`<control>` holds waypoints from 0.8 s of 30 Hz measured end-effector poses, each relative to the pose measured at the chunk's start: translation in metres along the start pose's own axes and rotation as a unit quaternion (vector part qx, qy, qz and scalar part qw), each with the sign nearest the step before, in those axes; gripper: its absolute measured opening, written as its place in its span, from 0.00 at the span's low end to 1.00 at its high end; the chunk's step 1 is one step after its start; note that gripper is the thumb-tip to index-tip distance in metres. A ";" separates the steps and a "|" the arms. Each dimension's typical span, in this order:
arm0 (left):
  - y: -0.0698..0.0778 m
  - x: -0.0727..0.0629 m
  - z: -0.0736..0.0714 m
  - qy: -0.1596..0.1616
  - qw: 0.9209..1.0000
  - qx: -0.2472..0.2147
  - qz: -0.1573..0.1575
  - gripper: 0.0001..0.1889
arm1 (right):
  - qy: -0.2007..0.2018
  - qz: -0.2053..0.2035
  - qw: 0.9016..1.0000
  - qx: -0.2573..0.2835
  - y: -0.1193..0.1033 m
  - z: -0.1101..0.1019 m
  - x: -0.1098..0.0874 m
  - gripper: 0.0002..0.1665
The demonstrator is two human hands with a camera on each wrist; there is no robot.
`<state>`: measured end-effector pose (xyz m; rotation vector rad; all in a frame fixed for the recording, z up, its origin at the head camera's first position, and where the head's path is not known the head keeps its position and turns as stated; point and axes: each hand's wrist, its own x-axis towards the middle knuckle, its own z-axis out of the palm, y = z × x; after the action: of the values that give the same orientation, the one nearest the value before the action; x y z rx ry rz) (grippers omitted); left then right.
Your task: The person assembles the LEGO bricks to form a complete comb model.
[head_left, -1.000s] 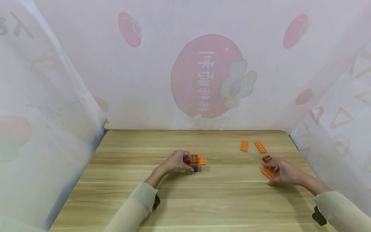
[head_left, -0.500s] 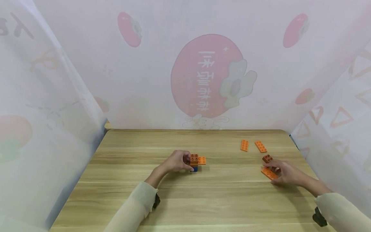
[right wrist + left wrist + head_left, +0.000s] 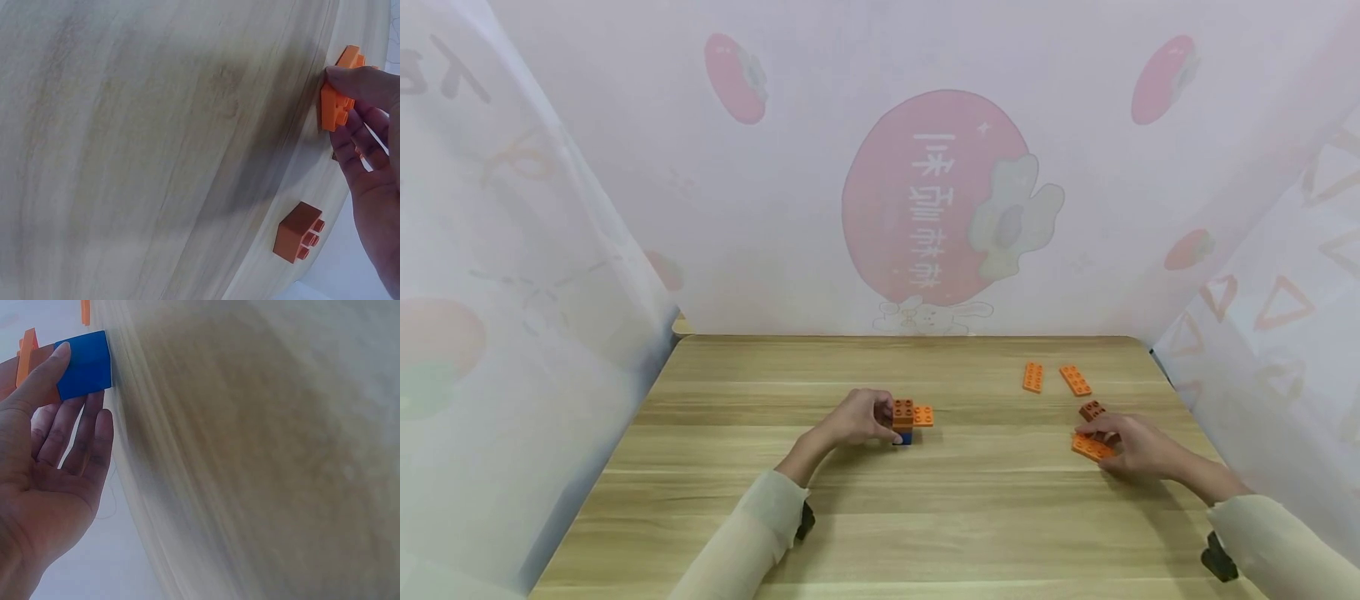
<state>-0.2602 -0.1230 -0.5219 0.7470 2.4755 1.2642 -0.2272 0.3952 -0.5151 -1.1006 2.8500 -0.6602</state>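
My left hand [image 3: 856, 418] grips a small stack of building bricks, thumb on the blue brick [image 3: 87, 365] at its base. A brown brick [image 3: 902, 412] with studs tops the stack, and an orange plate [image 3: 923, 416] juts out to its right. Over on the right, my right hand [image 3: 1138, 446] pinches a loose orange studded plate [image 3: 334, 100] between thumb and fingers, close to the tabletop. Just beyond these fingers lies a brown brick [image 3: 1092, 409], partly covered by the hand. The right wrist view shows a brown brick [image 3: 297, 232] apart from the hand.
Two more orange plates, a left one [image 3: 1033, 377] and a right one [image 3: 1075, 380], lie farther back on the wooden table [image 3: 985, 517]. White printed sheets [image 3: 790, 208] hang behind the table and along both sides.
The orange plate in my right hand has turned slightly and shifted a little left, with the fingers closer round it. My left hand and the stack have stayed put.
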 end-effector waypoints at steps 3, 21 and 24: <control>0.000 0.000 0.000 0.000 1.000 0.003 0.000 0.15 | -0.002 0.004 1.000 -0.004 -0.003 0.000 0.002 0.31; 0.001 0.000 -0.001 0.002 1.000 0.008 0.004 0.16 | 0.026 -0.070 0.997 -0.001 -0.022 -0.004 0.028 0.28; 0.002 -0.001 -0.001 0.001 1.000 0.014 0.004 0.16 | 0.023 -0.072 0.997 0.009 -0.027 -0.004 0.033 0.29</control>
<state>-0.2595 -0.1230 -0.5196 0.7625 2.4990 1.2374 -0.2354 0.3575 -0.4965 -1.3151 2.8158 -0.7269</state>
